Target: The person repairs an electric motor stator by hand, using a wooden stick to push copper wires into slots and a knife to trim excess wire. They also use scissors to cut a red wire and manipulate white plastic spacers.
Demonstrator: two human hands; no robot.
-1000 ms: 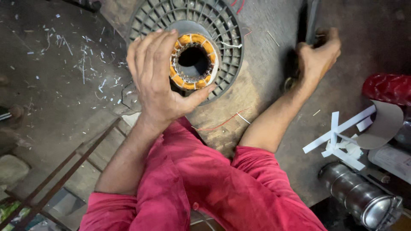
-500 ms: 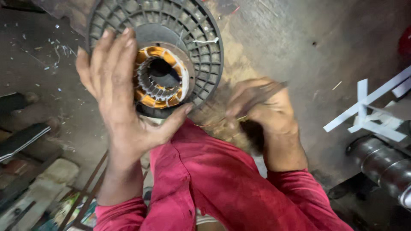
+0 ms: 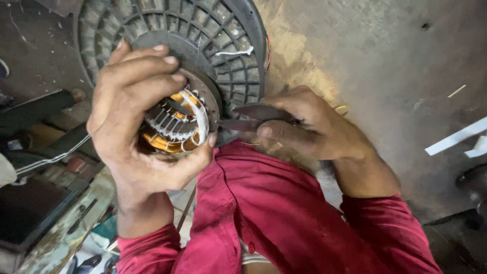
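— Stator (image 3: 175,124), that is what I have in front of me: a round motor core with copper-orange windings and white insulating strips in its slots. It sits at the middle of a dark grey round plastic grille (image 3: 203,35), over the person's lap.

— Which hand has it?

— My left hand (image 3: 137,116) is wrapped around it. The fingers curl over the top edge, the thumb comes under the lower right side, and the grip is closed firmly on the core.

— And the other one?

— My right hand (image 3: 309,129) is closed on a pair of dark scissors (image 3: 253,117). Thumb and fingers are folded around the handles, which are hidden, and the blades point left toward the stator. The tips reach the core's right edge, just beside the left thumb; whether they touch it I cannot tell.

— What lies around it?

— Red sleeves (image 3: 284,213) and red clothing fill the lower part of the view. A rough grey-brown work surface (image 3: 385,61) lies behind the right hand, with white strips (image 3: 456,138) at its right edge. On the left there are dark tools and clutter on a lower shelf (image 3: 45,152), too blurred to name.
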